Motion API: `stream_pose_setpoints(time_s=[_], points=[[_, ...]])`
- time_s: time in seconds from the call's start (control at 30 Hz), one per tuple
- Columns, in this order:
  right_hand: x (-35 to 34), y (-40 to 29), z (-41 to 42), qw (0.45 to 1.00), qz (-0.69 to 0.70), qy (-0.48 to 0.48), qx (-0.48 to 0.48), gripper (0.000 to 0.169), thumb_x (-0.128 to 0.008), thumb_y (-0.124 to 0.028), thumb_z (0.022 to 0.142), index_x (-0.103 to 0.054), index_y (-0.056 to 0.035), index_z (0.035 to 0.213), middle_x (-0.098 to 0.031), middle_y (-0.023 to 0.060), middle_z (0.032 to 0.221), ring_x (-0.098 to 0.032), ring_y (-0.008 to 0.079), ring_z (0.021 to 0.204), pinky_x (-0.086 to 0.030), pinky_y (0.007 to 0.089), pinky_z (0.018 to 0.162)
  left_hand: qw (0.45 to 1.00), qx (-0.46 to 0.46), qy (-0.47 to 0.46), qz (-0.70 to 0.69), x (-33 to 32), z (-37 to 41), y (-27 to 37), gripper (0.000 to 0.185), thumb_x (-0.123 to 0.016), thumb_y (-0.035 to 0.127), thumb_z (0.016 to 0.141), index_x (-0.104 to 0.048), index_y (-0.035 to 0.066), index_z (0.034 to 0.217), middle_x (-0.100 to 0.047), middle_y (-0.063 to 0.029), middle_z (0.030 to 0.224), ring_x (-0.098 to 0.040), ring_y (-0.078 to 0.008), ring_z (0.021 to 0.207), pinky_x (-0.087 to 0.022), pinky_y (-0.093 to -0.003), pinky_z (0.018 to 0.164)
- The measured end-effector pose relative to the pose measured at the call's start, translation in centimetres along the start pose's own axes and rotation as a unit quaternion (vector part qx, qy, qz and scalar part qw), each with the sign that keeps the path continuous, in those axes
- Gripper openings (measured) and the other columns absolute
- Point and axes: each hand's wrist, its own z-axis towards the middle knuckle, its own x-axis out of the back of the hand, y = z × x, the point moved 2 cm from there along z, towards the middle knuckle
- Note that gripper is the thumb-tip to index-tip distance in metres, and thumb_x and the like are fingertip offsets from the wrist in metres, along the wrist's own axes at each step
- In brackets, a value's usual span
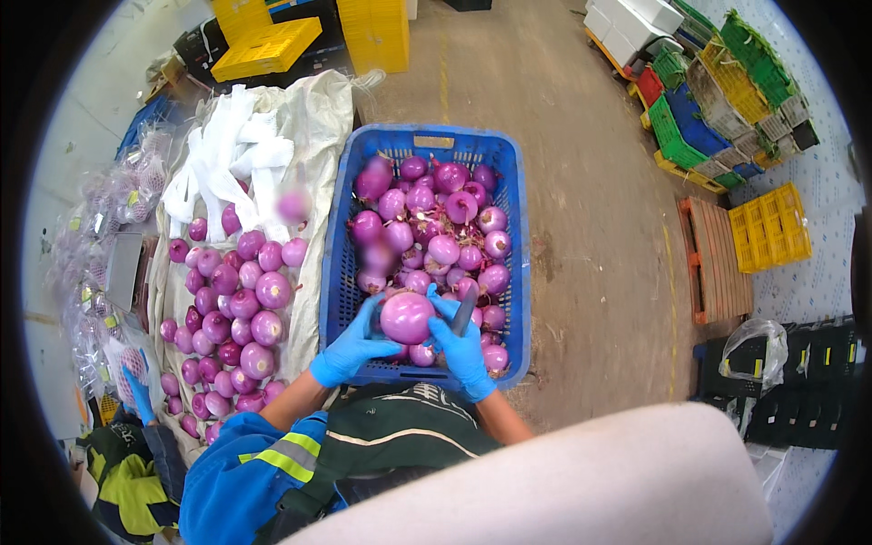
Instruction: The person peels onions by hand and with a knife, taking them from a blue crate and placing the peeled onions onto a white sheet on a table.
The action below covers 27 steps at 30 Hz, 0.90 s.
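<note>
My left hand (354, 347), in a blue glove, holds a large peeled red onion (407, 318) from its left side. My right hand (462, 344), gloved too, steadies the onion's right side with its fingertips and also grips a knife (465, 310) with its dark blade pointing up. Both hands are over the near end of a blue plastic crate (526, 272) filled with red onions (444, 249), some with loose skins and roots among them. Left of the crate, many more onions (243, 303) lie on a pale cloth sheet (310, 272).
White net sleeves (235, 160) lie on the sheet's far part. Net-bagged onions (129, 197) are piled at the left. A co-worker's gloved hand (139, 395) touches a bag at lower left. Yellow crates (373, 34) stand beyond; a wooden pallet (719, 262) and stacked crates (688, 129) are at right.
</note>
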Motion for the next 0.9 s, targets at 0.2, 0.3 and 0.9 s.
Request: stream_pose_setpoints(time_s=[0.2, 0.3, 0.9], points=[[0.2, -2.1, -0.7, 0.793, -0.555, -0.089, 0.237, 0.057, -0.068, -0.01, 0.076, -0.055, -0.0127, 0.131, -0.061, 0.0099, 0.114, -0.064, 0.0271, 0.097, -0.056, 0.0364, 0.07, 0.99, 0.056, 0.046, -0.119, -0.1, -0.5, 0.0, 0.077, -0.075, 0.004, 0.079, -0.033, 0.01, 0.143, -0.045, -0.0108, 0.136, -0.05, -0.0238, 0.123, -0.047, -0.0397, 0.101], [-0.2, -2.6, -0.3, 0.742, -0.632, -0.105, 0.198, 0.057, -0.065, -0.014, 0.078, -0.053, -0.012, 0.133, -0.06, 0.0103, 0.109, -0.064, 0.0266, 0.091, -0.054, 0.0385, 0.064, 0.999, -0.017, 0.023, 0.038, -0.6, -0.3, 0.5, 0.086, -0.083, 0.009, 0.071, -0.035, 0.009, 0.142, -0.047, -0.0107, 0.134, -0.047, -0.0205, 0.123, -0.039, -0.0338, 0.106], [-1.8, -1.2, 0.9, 0.953, -0.287, -0.084, 0.054, 0.028, -0.068, -0.016, 0.089, -0.066, -0.0059, 0.114, -0.061, 0.0071, 0.094, -0.059, 0.0149, 0.082, -0.048, 0.0284, 0.072, 0.982, -0.104, 0.022, 0.156, 0.7, -1.3, -1.0, 0.089, -0.086, 0.014, 0.066, -0.035, 0.006, 0.139, -0.044, -0.0124, 0.134, -0.044, -0.0233, 0.126, -0.039, -0.0362, 0.107]])
